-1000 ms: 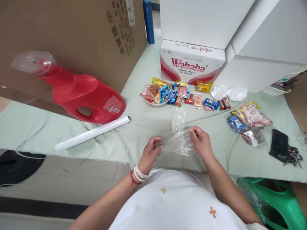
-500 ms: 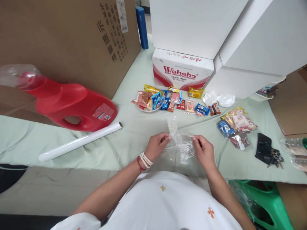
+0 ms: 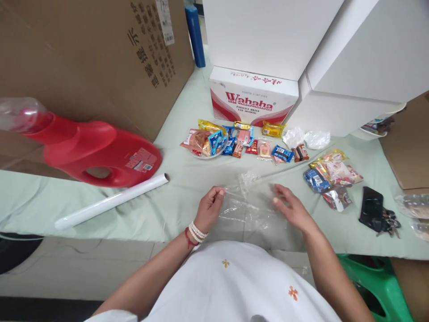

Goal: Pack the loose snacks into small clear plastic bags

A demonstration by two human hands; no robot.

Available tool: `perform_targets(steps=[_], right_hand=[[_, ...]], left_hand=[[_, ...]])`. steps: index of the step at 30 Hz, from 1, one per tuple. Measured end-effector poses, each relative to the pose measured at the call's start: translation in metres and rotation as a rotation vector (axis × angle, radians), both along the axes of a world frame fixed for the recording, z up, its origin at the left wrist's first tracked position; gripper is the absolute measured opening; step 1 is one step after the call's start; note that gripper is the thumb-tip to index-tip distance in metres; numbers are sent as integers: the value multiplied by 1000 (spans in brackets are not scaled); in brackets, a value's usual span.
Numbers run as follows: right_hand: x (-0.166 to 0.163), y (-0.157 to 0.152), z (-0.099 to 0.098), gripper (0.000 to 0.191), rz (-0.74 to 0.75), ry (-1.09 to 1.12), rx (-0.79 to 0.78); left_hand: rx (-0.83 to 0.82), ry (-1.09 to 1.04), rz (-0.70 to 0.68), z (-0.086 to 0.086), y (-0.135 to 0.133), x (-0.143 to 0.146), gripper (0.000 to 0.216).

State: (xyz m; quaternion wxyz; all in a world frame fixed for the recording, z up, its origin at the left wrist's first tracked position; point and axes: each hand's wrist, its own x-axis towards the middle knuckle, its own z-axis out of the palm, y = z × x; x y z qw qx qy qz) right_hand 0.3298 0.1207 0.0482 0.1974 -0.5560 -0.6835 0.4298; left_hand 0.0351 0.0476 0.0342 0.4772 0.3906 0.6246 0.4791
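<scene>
At the far left, one carton (image 3: 83, 67) is stood on the cloth-covered worktop (image 3: 187, 197), and one red bottle (image 3: 75, 134) is placed in front of it, its top covered in clear plastic. One white tube (image 3: 112, 203) is laid slantwise just beside the bottle. One blue cylinder (image 3: 195, 38) is set upright near the carton's far edge. One clear bowl (image 3: 209, 157) is heaped with packets, partly hidden by one another, so they cannot be counted.

Nearer the front, one clear bag (image 3: 248, 203) is held over the worktop between two hands. Its left edge is pinched between thumb and forefinger by the left hand (image 3: 210, 208); four bands, three beaded and one red, seem to be worn on that wrist. Behind the bag, at least eight loose packets (image 3: 264, 149) are strewn before one Wahaha box (image 3: 253, 100). The right hand (image 3: 293, 208) is held with fingers spread at the bag's right side; whether the film is touched cannot be told.

Farther right, two crumpled wads (image 3: 317, 139), one cluster of packs (image 3: 338, 172), one black case (image 3: 371, 205) and one bunch of keys (image 3: 389, 222) are laid out. One green stool (image 3: 390, 286) is partly seen below.
</scene>
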Motion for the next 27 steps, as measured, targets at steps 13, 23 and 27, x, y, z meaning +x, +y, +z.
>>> perform_targets(steps=[13,23,27], right_hand=[[-52,56,-22,32,-505,406,-158],[-47,54,-26,31,-356,224,-64],[-16,51,-33,38,-365,92,-23]], left_hand=[[-92,177,300,-22,-7,-35,38],[526,1127,-360,17,3,-8,31],[229,1194,-494,-14,24,-8,50]])
